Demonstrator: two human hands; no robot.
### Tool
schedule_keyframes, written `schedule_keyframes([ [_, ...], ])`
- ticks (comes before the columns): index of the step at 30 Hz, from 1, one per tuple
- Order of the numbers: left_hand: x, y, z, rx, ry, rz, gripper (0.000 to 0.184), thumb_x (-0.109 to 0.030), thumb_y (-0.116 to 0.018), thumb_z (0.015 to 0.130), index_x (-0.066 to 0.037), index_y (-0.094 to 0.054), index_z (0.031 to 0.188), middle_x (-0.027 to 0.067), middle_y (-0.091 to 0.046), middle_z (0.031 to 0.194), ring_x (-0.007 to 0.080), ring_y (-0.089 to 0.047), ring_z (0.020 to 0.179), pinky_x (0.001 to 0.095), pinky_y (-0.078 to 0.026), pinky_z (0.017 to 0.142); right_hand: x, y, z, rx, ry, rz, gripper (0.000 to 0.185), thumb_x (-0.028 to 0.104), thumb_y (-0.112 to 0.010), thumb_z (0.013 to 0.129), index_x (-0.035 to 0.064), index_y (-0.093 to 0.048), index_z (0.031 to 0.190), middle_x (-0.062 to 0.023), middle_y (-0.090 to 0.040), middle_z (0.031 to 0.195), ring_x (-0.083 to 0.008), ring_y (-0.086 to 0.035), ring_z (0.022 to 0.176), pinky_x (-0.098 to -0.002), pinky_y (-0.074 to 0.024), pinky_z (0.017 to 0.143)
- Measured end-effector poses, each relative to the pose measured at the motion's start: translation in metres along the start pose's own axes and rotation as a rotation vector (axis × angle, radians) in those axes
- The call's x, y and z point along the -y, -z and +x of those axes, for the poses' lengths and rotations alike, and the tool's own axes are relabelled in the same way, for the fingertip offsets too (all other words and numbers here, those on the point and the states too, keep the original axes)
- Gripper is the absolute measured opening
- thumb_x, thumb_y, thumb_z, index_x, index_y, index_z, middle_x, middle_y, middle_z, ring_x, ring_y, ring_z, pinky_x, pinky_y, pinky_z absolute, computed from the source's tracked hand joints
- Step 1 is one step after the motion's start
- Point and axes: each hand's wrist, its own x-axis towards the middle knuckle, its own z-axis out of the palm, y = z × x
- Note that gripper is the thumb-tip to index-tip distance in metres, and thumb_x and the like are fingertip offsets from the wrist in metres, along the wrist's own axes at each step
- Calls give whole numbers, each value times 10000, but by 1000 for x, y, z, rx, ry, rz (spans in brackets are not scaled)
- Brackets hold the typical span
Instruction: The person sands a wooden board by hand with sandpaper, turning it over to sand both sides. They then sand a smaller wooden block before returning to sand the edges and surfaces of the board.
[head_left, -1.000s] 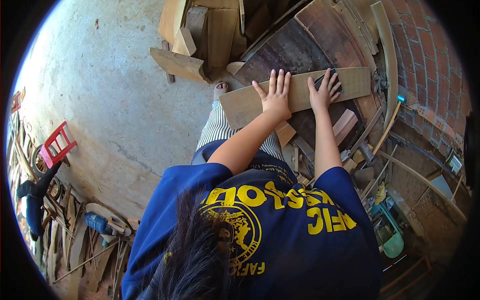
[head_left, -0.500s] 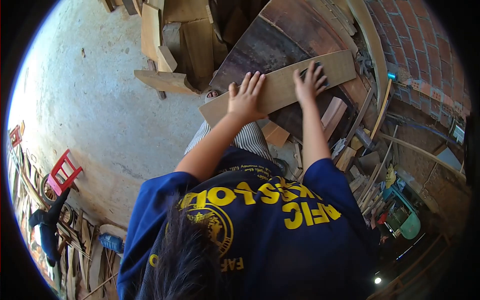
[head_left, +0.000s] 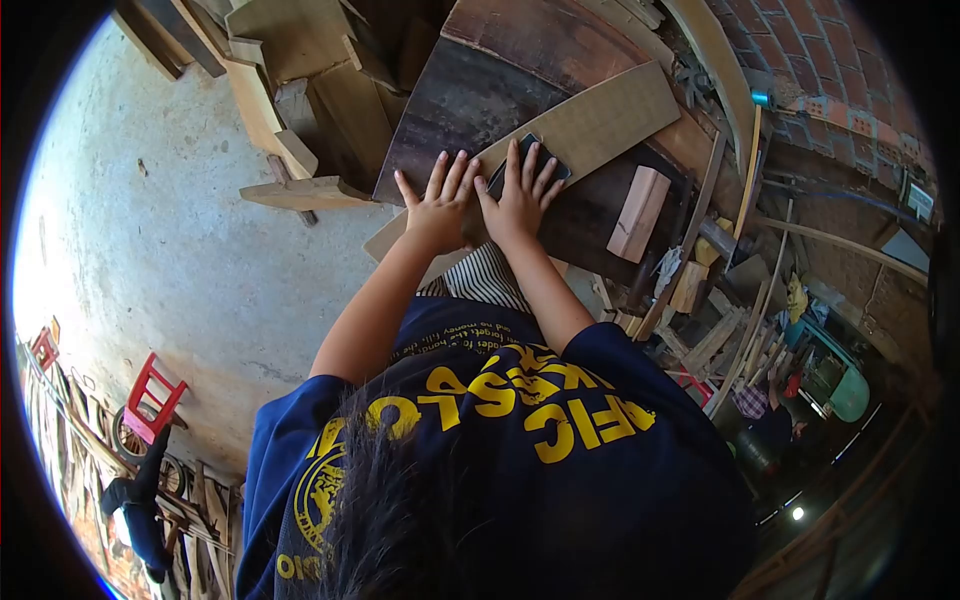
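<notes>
A long flat wooden board (head_left: 620, 105) lies slanted across a dark, worn wooden surface (head_left: 470, 100). My left hand (head_left: 437, 217) rests flat on the board's near left part, fingers spread. Close beside it, my right hand (head_left: 515, 208) presses a black sheet (head_left: 556, 164) that looks like sandpaper against the board. Its fingers are outstretched over the sheet, which is partly hidden under them. To the right of the board a pinkish wooden block (head_left: 638, 215) sits on the dark surface.
Cut wooden pieces (head_left: 310, 190) stand on the concrete floor (head_left: 190, 250) at upper left. A brick wall (head_left: 800, 60) rises at right, above wood offcuts (head_left: 700, 345). A red plastic chair (head_left: 155, 395) is at lower left, beside stacked timber. Another person is partly visible at lower right.
My right hand has slid left and toward me along the board, taking the black sheet with it, and is now beside my left hand. The view has shifted, showing more of the wooden block.
</notes>
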Motion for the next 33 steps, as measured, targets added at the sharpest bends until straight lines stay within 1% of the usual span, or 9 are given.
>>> schedule_keyframes([
  [4, -3, 7, 2, 51, -5, 0, 1312, -465, -833, 501, -191, 0, 1476, 9, -14, 1544, 261, -9, 1419, 786, -10, 933, -44, 22, 53, -77, -9, -34, 793, 578, -460, 845, 216, -141, 1474, -144, -95, 1527, -430, -13, 1385, -589, 33, 1077],
  [7, -4, 8, 3, 36, -9, 12, 1314, -474, -831, 500, -192, 4, 1475, 3, -14, 1544, 263, -8, 1419, 788, -11, 931, -72, 44, 106, 13, -118, -15, 811, 627, -398, 851, 234, -66, 1478, -120, -5, 1538, -417, 49, 1387, -589, 39, 1073],
  [9, -4, 9, 3, 48, 3, 12, 1313, -473, -831, 503, -191, 8, 1474, 1, -14, 1544, 263, -7, 1419, 790, -14, 929, -78, 50, 127, 30, -181, 0, 847, 657, -402, 828, 238, -55, 1478, -114, 5, 1538, -399, 83, 1390, -575, 55, 1079],
  [15, -3, 8, 1, 20, -12, -5, 1304, -464, -831, 507, -195, 1, 1474, 2, -27, 1543, 263, -14, 1418, 788, -11, 933, -75, 46, 124, 30, -194, -7, 842, 674, -375, 829, 243, -54, 1478, -118, 11, 1538, -409, 77, 1388, -572, 43, 1082],
  [23, -2, 7, 1, 7, -17, -23, 1301, -455, -832, 508, -205, 2, 1475, -10, -35, 1543, 251, -21, 1419, 788, -9, 933, -71, 46, 119, 24, -191, -31, 845, 674, -378, 829, 240, -55, 1478, -116, 14, 1538, -410, 66, 1388, -572, 39, 1083],
  [31, -4, 6, 2, 14, 0, 10, 1307, -465, -833, 509, -213, 12, 1473, -21, -25, 1542, 243, -16, 1418, 793, -4, 933, -66, 39, 106, -12, -159, -19, 828, 653, -393, 841, 232, -72, 1478, -126, 0, 1536, -408, 55, 1389, -583, 51, 1077],
  [33, -4, 9, 1, 29, -1, 11, 1307, -462, -832, 510, -208, 14, 1474, -16, -20, 1543, 247, -9, 1419, 790, -4, 933, -68, 39, 103, -1, -117, -30, 824, 650, -393, 846, 228, -74, 1478, -127, -6, 1535, -409, 58, 1389, -585, 53, 1076],
])
